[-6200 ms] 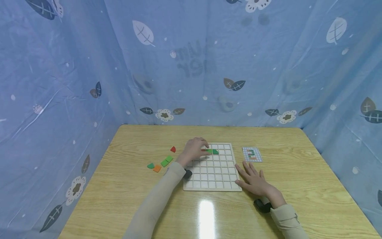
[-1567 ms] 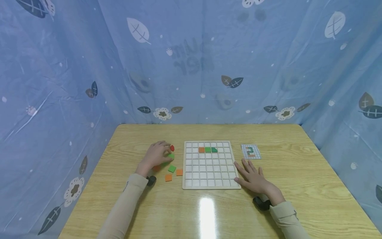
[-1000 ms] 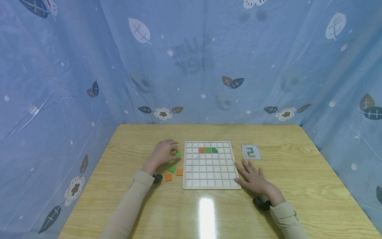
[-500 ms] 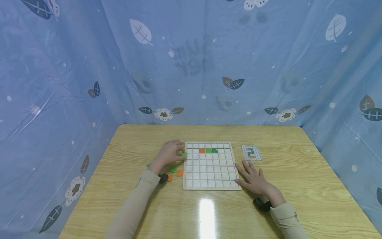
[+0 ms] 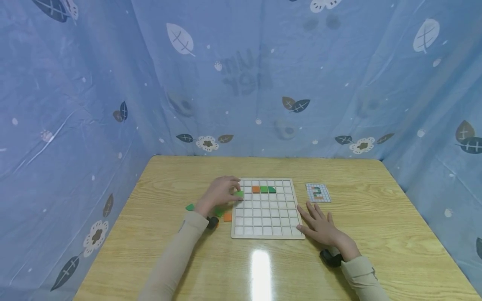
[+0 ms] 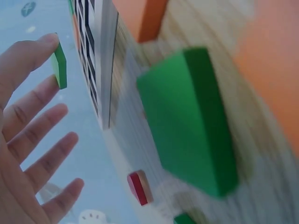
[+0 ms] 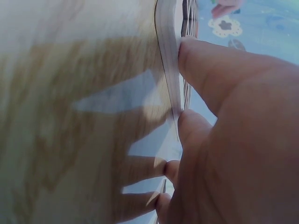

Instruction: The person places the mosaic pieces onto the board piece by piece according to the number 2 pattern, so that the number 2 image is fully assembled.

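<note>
My left hand [image 5: 221, 192] pinches a light green square tile [image 6: 60, 67] between thumb and index finger, over the left edge of the white grid board [image 5: 267, 230]. Its other fingers are spread apart in the left wrist view. An orange tile [image 5: 256, 190], a green tile [image 5: 264, 189] and a dark green rounded tile [image 5: 272, 190] sit side by side in the board's second row. My right hand [image 5: 321, 225] lies with spread fingers at the board's right edge; thumb and index fingertip touch the rim in the right wrist view.
Loose tiles lie left of the board: an orange one [image 5: 227, 217], a green one [image 6: 187, 126], a dark green one [image 5: 190, 207] and a red one [image 6: 137, 187]. The left forearm partly covers others. A patterned card [image 5: 318, 193] lies beyond the right hand. Blue curtains surround the table.
The left hand has picked up a light green tile from the pile and carried it right, to the board's left edge. The right hand has stayed at the right rim.
</note>
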Available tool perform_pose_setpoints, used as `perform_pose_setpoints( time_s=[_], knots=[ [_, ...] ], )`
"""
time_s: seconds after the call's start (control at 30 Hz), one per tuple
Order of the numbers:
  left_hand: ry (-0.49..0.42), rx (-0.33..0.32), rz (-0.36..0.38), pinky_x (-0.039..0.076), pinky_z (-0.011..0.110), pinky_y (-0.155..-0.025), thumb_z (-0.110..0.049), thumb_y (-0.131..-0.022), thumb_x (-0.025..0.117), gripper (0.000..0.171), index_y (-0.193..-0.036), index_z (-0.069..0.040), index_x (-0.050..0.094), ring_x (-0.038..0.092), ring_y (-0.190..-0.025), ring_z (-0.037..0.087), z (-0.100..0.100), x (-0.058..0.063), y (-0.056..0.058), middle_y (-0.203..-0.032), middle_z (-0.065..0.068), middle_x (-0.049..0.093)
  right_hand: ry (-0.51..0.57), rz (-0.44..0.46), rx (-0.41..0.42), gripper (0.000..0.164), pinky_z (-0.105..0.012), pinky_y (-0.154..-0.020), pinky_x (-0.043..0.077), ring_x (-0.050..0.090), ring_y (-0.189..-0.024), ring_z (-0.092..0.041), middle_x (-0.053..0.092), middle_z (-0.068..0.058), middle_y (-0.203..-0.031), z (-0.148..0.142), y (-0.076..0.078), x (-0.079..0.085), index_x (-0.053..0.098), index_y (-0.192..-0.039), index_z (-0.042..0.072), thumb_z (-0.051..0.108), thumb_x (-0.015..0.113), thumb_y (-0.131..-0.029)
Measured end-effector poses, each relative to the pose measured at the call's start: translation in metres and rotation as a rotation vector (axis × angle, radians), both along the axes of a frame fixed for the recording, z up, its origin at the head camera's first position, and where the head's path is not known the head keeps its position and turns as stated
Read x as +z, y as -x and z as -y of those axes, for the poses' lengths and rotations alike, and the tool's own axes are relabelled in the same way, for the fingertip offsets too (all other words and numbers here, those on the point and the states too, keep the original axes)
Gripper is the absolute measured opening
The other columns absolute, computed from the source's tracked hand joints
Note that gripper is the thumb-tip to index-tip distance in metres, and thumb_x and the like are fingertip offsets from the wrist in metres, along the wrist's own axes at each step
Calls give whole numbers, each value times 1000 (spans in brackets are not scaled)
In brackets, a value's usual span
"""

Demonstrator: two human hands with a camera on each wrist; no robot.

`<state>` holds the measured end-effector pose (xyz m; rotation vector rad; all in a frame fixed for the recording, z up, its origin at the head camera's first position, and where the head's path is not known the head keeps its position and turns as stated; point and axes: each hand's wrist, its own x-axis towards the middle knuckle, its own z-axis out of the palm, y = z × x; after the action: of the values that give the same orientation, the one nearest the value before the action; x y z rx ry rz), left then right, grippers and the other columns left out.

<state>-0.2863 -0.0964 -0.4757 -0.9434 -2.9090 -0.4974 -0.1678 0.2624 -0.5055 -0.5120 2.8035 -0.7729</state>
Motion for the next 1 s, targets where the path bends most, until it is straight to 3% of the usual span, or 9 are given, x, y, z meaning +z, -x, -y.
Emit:
perform_pose_setpoints(
  time_s=[0.37,0.67,1.0],
  knots=[
    [5,-34,4,39,39,-104,-46,-77,71,24,-86,-25,68,51,-120,18,-17,-2,6,-129,-3,56,-6,2,2,66,-76,-96,-7,-2,-137,-50,7,-25,-152,1,1,2,22,-148,12,40,48,-94],
    [9,-81,-8,45,39,-95,-44,-76,73,24,-87,-23,68,52,-117,19,-31,4,6,-128,-1,57,-3,-8,5,66,-76,-96,-5,-1,-136,-50,9,-26,-152,1,1,4,23,-147,10,39,49,-94],
    [54,-100,17,42,36,-101,-47,-78,69,26,-90,-24,68,48,-122,15,-47,3,7,-130,-3,55,-8,-4,-1,66,-76,-96,-6,-1,-137,-50,9,-25,-152,1,0,2,23,-147,10,40,49,-94]
  ],
)
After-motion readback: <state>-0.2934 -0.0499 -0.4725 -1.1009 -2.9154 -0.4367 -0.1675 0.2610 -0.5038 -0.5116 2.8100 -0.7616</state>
